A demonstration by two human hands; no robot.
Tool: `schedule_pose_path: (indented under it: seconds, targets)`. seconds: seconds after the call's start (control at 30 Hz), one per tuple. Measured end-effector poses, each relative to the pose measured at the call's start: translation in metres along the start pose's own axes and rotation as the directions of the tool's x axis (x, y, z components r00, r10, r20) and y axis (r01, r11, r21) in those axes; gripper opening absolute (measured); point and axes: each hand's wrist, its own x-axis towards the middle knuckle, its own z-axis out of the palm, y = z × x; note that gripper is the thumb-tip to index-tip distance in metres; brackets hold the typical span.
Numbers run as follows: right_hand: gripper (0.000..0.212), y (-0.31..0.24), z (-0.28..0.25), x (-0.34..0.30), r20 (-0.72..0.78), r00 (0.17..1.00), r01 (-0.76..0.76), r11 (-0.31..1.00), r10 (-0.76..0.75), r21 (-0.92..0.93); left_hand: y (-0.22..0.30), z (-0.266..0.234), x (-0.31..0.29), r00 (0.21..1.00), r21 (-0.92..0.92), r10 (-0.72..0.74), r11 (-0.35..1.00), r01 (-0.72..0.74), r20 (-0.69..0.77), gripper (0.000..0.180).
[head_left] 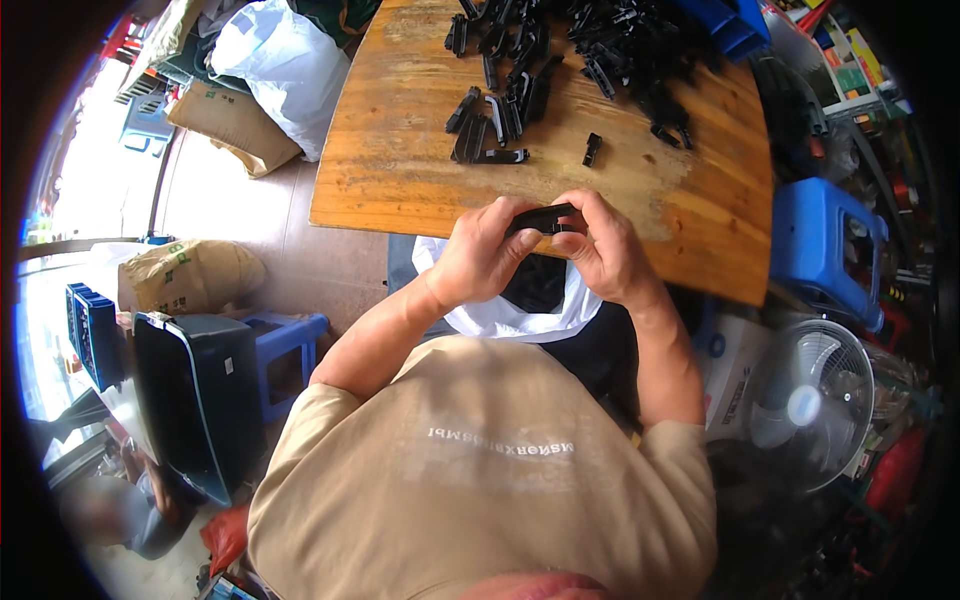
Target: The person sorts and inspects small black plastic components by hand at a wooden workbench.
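Observation:
A small black plastic part (541, 218), long and narrow, is held level between my two hands at the table's near edge. My left hand (483, 250) grips its left end with thumb and fingers closed. My right hand (606, 248) pinches the right end the same way. Below them, a white bag (520, 328) with dark contents sits open in front of my body. Just beyond my hands, one short black piece (592, 149) lies alone on the wooden table (390, 150). The exact kind of these parts I cannot make out.
Several loose black parts (510, 100) are heaped across the table's far side, beside a blue bin (735, 25). A blue stool (830, 245) and a fan (808, 405) stand at right. Sacks (235, 125), a dark crate (190, 400) and another person (150, 510) are at left.

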Motion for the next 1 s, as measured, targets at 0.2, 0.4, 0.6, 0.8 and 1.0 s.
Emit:
schedule_pose_path:
  seconds: [0.2,0.4,0.6,0.8,1.0]
  targets:
    - [0.028,-0.008,0.003,0.005,-0.005,0.999,0.035,0.999,-0.035,-0.033,-0.006,-0.008,-0.007,1.000,0.025,0.005,1.000,-0.006,0.028,0.027]
    - [0.026,0.000,0.018,0.012,0.104,0.979,-0.178,0.983,0.173,0.046,-0.017,-0.012,-0.020,0.979,-0.267,-0.203,0.943,0.197,0.005,0.042]
    - [0.021,0.033,0.038,0.069,-0.124,0.989,0.045,0.964,-0.080,-0.262,-0.040,-0.022,-0.017,0.765,-0.891,-0.643,0.365,0.270,-0.031,0.011]
    - [0.016,0.026,0.046,0.084,0.007,0.992,-0.083,0.700,0.125,-0.709,-0.023,-0.021,0.000,0.656,-0.858,-0.752,0.292,0.422,0.066,0.017]
    - [0.029,0.031,0.023,0.061,0.081,0.916,-0.399,0.913,0.393,0.083,-0.028,0.006,0.011,0.860,-0.533,-0.505,0.708,0.462,0.076,0.029]
